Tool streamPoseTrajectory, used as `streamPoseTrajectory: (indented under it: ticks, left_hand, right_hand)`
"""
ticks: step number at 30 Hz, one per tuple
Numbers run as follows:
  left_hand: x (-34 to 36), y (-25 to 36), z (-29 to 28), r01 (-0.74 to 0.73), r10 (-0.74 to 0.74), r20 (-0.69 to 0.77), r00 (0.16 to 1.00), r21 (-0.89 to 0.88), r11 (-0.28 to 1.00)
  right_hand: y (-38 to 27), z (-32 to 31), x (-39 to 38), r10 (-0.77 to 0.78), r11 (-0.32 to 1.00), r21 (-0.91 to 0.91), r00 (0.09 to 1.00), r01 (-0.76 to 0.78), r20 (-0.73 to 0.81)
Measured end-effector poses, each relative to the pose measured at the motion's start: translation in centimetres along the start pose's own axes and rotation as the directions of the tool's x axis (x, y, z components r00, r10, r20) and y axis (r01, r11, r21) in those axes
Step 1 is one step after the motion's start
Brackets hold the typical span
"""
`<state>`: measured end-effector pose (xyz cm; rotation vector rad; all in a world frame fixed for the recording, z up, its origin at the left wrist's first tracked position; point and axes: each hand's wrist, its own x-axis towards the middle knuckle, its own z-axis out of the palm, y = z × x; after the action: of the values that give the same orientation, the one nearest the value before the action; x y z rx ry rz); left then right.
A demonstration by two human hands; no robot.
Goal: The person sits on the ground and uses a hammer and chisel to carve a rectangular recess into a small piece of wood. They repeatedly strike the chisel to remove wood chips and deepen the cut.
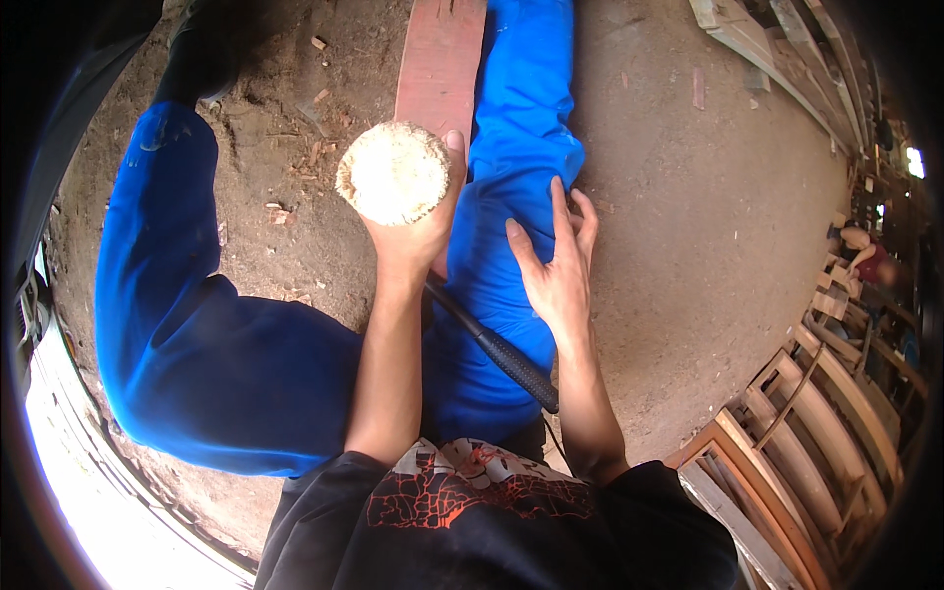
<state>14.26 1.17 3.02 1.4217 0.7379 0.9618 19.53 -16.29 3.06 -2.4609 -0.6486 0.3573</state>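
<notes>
My left hand [415, 241] is closed around a round, pale cream piece [393, 173] with a rough, frayed edge. Its broad end faces up, too bright to show whether it is wood or bristle. My right hand [562, 265] holds nothing, fingers apart, just above or touching the blue trouser leg [526, 118]. Across my thigh lies a tool with a black textured grip [513, 366]; its other end is hidden behind my left forearm. A reddish wooden plank [441, 69] runs away from me alongside my outstretched leg, partly covered by my left hand.
Wood chips [280, 214] are scattered over the dirt floor [698, 246]. My bent left leg [157, 295] lies to the left. Wooden frames [787, 433] stand at the lower right, with boards [777, 49] at the upper right. Someone in red [870, 264] is at the far right.
</notes>
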Motion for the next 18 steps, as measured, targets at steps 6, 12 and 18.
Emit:
streamPoseTrajectory:
  ticks: [6, 12, 18]
  left_hand:
    - [-0.6, -0.7, 0.1, 0.070, -0.061, 0.057, 0.997, -0.176, 0.982]
    - [-2.3, 0.2, 2.2, -0.054, 0.054, 0.133, 0.990, -0.007, 0.999]
    - [-5.1, 2.9, 5.1, -0.243, 0.232, 0.089, 0.969, 0.133, 0.961]
  right_hand:
    - [-1.5, -0.9, -2.9, -0.144, 0.989, 0.022, 0.989, 0.145, -0.032]
    - [-1.7, 1.3, -8.3, -0.187, 0.966, -0.106, 0.919, 0.236, 0.346]
    - [0.0, 5.0, -8.8, -0.116, 0.982, 0.171, 0.960, 0.074, 0.254]
